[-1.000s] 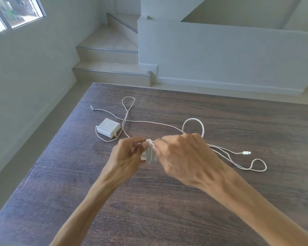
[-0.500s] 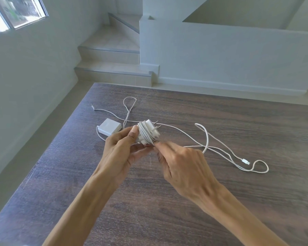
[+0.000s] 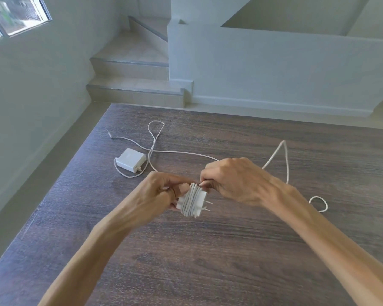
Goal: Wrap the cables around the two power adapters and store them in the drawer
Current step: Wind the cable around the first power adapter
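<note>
My left hand (image 3: 161,192) grips a white power adapter (image 3: 192,202) above the dark wooden table (image 3: 230,250); several turns of its white cable lie wound around it and its plug prongs point right. My right hand (image 3: 232,181) pinches the cable at the adapter's top edge. The loose rest of that cable (image 3: 284,160) rises in a loop behind my right wrist and ends in a small loop on the table at the right. A second white adapter (image 3: 131,160) lies flat on the table to the far left, its thin cable (image 3: 156,138) sprawled unwound around it.
The table's left edge drops to a light floor beside a white wall. Tiled steps (image 3: 133,85) and a white half-wall (image 3: 285,69) stand beyond the far edge. No drawer is in view.
The adapter has turned and come down nearer to me, with more cable wound on. My right hand moved up from below it to its top, and the loose loop has lifted off the table.
</note>
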